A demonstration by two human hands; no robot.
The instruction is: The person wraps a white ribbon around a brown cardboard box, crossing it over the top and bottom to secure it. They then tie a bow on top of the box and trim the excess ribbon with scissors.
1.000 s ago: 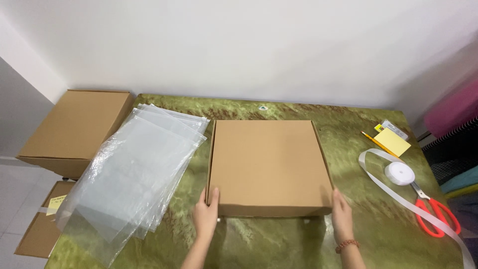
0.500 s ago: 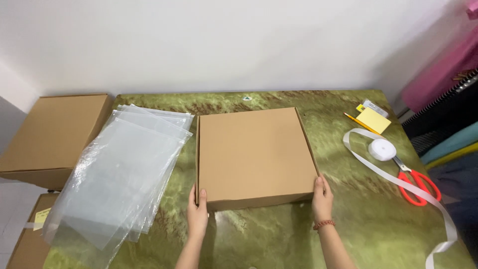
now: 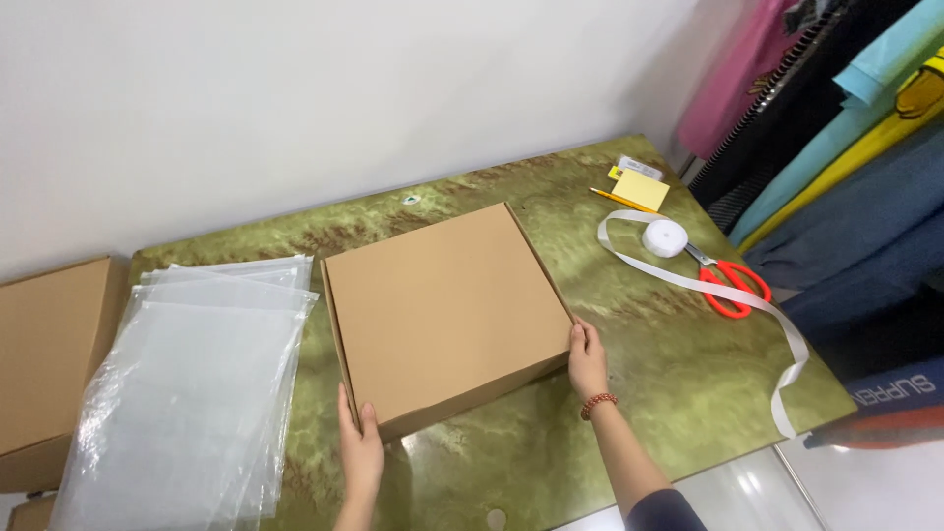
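Closed flat cardboard box [image 3: 444, 310] on a green marbled table [image 3: 678, 383], held at its two near corners. Left hand [image 3: 360, 447]: fingers together and laid up against the near left corner of the box, thumb on the front edge; whether they curl under the box cannot be told. Right hand [image 3: 588, 357]: fingers extended and pressed flat against the near right corner, a red bead bracelet [image 3: 597, 404] at the wrist. The box lies between the two sets of fingers and extends away from them towards the wall. Outward of the left fingers, a stack of clear plastic bags [image 3: 187, 393], its edge just beside the box; beyond that, a second cardboard box [image 3: 44, 354]. Outward of the right fingers, well apart: a white ribbon roll [image 3: 665, 237] with loose ribbon trailing, red-handled scissors [image 3: 733, 285], a yellow notepad [image 3: 640, 190] and a pencil [image 3: 615, 200]
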